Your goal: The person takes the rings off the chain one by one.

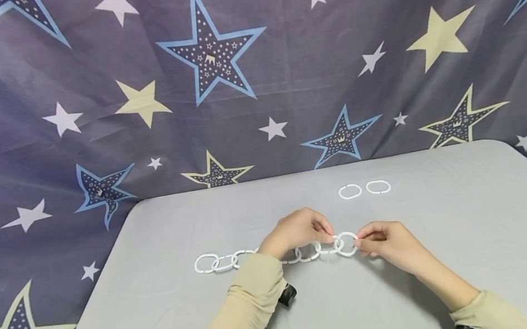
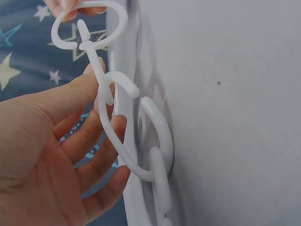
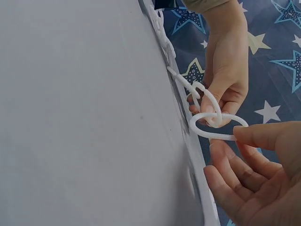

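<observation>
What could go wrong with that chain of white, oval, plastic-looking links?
The white, oval, plastic-looking end link has a gap, so it might slip off its neighbour. The right hand just pinches its edge, so it could drop. A tug could drag the white linked chain across the flat grey tabletop.

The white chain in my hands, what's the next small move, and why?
I'd probably ease the end link onto the table and release your right hand: it already looks looped through its neighbour link, which your left hand pinches, and two loose links lie farther back.
</observation>
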### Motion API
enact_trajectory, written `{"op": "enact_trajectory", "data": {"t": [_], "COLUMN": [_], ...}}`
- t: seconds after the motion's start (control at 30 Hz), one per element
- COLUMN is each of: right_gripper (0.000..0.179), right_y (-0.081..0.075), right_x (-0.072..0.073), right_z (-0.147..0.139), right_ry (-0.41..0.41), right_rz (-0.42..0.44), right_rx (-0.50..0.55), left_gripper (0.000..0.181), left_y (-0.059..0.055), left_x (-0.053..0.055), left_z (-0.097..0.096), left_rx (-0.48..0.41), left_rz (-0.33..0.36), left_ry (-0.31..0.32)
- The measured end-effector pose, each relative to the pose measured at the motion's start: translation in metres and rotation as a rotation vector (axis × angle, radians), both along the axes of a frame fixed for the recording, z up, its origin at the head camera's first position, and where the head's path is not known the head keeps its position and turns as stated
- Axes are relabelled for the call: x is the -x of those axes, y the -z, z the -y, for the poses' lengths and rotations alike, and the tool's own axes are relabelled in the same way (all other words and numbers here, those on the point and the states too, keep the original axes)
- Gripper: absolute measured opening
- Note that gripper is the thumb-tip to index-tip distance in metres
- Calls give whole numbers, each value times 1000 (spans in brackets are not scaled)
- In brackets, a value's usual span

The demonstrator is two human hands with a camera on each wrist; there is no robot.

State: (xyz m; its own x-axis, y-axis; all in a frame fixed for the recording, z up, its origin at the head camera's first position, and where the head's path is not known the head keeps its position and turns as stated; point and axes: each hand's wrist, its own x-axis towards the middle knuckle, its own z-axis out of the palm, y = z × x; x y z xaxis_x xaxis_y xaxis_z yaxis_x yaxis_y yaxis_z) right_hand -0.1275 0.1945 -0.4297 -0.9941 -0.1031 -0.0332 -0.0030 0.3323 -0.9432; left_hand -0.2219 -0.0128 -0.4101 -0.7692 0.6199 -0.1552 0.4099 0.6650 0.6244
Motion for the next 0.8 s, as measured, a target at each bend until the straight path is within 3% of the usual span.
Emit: {"op": "enact_trajectory", "data": {"t": [0.37,0.63,0.8], "right_gripper": [17,14,13], "right_y": [-5,-5,-5], "right_x": [-5,-8,-8], "right_z": [9,12,14], "right_ry": [8,-10,-15], "right_rz": [-30,-78,-104], "right_rx": [-34,-66,-67], "left_gripper": [9,10,10], "left_y": [0,2,4], "left_x": [-2,-10,-12], "left_z": [10,9,9], "left_rx": [-126,-88,-82], "left_rz": [7,13,2], "left_ry": [-124,-198,-211]}}
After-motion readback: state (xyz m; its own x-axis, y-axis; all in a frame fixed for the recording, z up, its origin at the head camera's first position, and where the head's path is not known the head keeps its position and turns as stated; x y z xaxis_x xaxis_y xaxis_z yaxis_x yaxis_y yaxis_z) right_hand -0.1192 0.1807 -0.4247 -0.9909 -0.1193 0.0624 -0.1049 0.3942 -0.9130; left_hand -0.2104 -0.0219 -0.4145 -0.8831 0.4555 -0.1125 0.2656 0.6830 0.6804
